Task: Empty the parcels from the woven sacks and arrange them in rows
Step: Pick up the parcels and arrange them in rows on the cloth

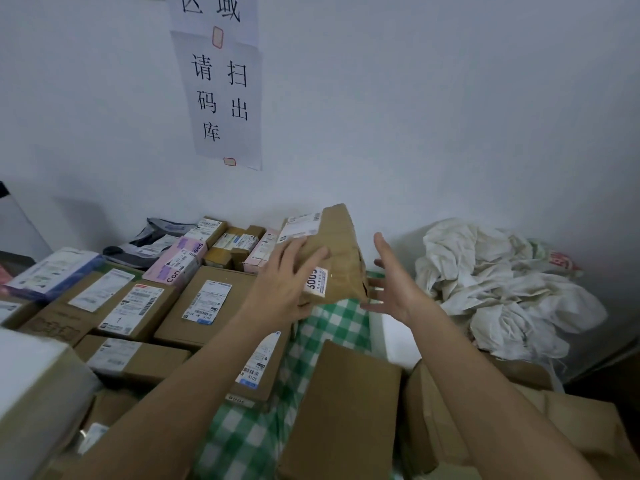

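A white wall (450,116) fills the top half of the picture. Two sheets of white paper (225,98) with big black letters are stuck on it, in the upper middle, a little to the left. The wall comes down to the pile of parcels at the back.

Below the wall, many parcels lie close together. On the left side, brown boxes (207,303) with white labels sit side by side in rows. Behind them, near the wall, are a pink box (180,259), small tan boxes (235,247) and a grey bag (152,237). A green and white checked cloth (332,323) shows in the middle, running down to the bottom of the picture. A plain brown box (343,410) lies on it at the bottom middle. On the right side, crumpled white sacks (491,289) are heaped against the wall. More brown card (571,431) lies in the bottom right corner.

In the middle of the picture a brown parcel (336,258) stands tilted, up on one end, above the checked cloth. It has a white label at its top and another low on its front. The left hand (287,282) lies on its front with fingers spread out flat, pressing on it. The right hand (388,285) is wide, with fingers straight, at the parcel's right edge. Its fingertips seem to touch the lower corner.
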Demonstrator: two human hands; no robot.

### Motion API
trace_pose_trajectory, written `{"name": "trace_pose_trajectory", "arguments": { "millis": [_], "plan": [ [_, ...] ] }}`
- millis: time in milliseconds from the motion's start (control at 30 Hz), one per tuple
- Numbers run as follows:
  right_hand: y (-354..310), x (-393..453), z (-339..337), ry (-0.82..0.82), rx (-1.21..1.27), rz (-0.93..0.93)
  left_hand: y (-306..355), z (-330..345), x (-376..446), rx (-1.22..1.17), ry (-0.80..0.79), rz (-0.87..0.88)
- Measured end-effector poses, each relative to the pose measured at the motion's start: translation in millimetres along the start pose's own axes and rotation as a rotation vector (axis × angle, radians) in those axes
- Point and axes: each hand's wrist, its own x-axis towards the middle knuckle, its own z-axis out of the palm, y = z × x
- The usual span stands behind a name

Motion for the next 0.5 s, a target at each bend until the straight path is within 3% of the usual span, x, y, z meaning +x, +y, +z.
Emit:
{"name": "trace_pose_trajectory", "arguments": {
  "millis": [167,333,400,500],
  "plan": [
    [11.4,6.5,8.4,-0.084,-0.049,0.121,-1.5,1.8,-7.2,0.221,-0.004,0.225],
    [39.0,24.5,10.5,-0.067,-0.023,0.139,-14.9,14.7,-18.0,0.119,-0.063,0.304],
    [48.3,29.6,9.8,-0.028,-0.038,0.103,-14.5,17.0,-21.5,-0.028,-0.059,0.239],
    [60.9,34.6,7.0,-0.009,0.027,0.061,-5.1,12.8,-22.7,-0.457,-0.068,-0.17]
  ]
}}
